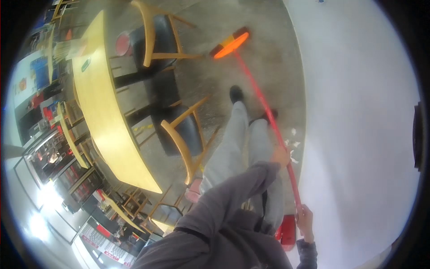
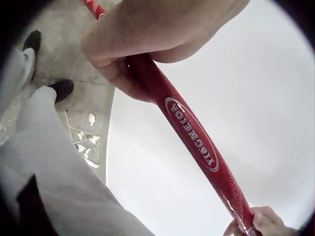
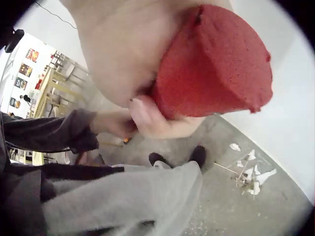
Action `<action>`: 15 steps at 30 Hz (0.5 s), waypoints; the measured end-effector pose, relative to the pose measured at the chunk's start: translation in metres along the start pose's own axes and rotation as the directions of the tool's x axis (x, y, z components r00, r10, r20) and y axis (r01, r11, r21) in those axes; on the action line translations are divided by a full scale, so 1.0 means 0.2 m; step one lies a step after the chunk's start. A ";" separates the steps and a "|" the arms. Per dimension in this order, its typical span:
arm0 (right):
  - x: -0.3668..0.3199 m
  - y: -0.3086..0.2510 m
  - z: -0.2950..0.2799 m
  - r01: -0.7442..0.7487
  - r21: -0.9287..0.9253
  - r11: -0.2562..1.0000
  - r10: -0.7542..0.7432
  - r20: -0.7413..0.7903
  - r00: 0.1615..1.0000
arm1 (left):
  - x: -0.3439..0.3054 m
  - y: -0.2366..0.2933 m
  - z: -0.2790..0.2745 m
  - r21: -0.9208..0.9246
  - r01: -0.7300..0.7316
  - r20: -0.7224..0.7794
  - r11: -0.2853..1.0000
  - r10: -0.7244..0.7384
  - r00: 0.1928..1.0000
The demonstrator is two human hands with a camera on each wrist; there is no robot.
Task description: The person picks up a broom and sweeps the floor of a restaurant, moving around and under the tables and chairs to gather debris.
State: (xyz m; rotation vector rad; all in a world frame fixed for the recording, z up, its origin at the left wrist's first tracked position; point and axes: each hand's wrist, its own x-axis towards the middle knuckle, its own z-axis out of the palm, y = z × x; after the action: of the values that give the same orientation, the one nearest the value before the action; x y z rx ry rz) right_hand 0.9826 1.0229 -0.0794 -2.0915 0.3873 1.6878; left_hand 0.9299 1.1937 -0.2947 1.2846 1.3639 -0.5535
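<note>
Both hands hold a broom with a long red handle [image 1: 255, 83] and an orange head [image 1: 230, 45] with yellow and dark red bristles. The head is at the far end, over the grey floor. My left hand [image 1: 280, 157] wraps around the handle partway along, above a printed oval label [image 2: 192, 135]. Near the rounded red handle end [image 3: 221, 64], my right hand [image 1: 306, 223] grips the handle. White scraps [image 1: 294, 145] and thin sticks [image 3: 226, 168] lie in a small pile on the floor beside the wall, near the feet, away from the broom head.
A white wall [image 1: 354, 112] runs along the right. On the left stand a long wooden table [image 1: 105, 121] and chairs [image 1: 183, 130] with dark seats. A red container [image 1: 287, 233] is close to the legs. Pinkish-red stools or buckets [image 1: 122, 44] sit by the table.
</note>
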 end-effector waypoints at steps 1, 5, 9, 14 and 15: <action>0.02 -0.01 0.02 0.112 -0.075 0.991 -0.112 -0.005 0.994 | 0.01 -0.01 -0.03 0.026 -0.042 -0.029 0.999 0.043 0.999; 0.19 -0.16 0.20 0.222 -0.113 0.968 -0.221 0.017 0.975 | 0.20 0.01 -0.33 0.004 -0.119 -0.176 0.993 0.118 0.977; 0.38 -0.38 0.42 0.303 -0.157 0.940 -0.297 0.064 0.953 | 0.58 -0.05 -0.68 0.148 -0.078 -0.223 0.986 0.110 0.969; 0.42 -0.40 0.49 0.317 -0.112 0.942 -0.309 0.081 0.947 | 0.92 -0.23 -0.73 -0.085 0.198 0.196 0.976 -0.179 0.964; 0.42 -0.27 0.46 0.318 -0.082 0.945 -0.314 0.054 0.948 | 1.05 -0.37 -0.61 -0.043 0.238 0.285 0.970 -0.217 0.934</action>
State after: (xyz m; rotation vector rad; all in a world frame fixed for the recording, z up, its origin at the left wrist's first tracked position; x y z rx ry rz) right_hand 0.9476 1.1195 -0.1697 -2.0475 -0.0393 1.5763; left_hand 0.8624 1.3556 -0.4766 0.9502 1.2900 -0.8028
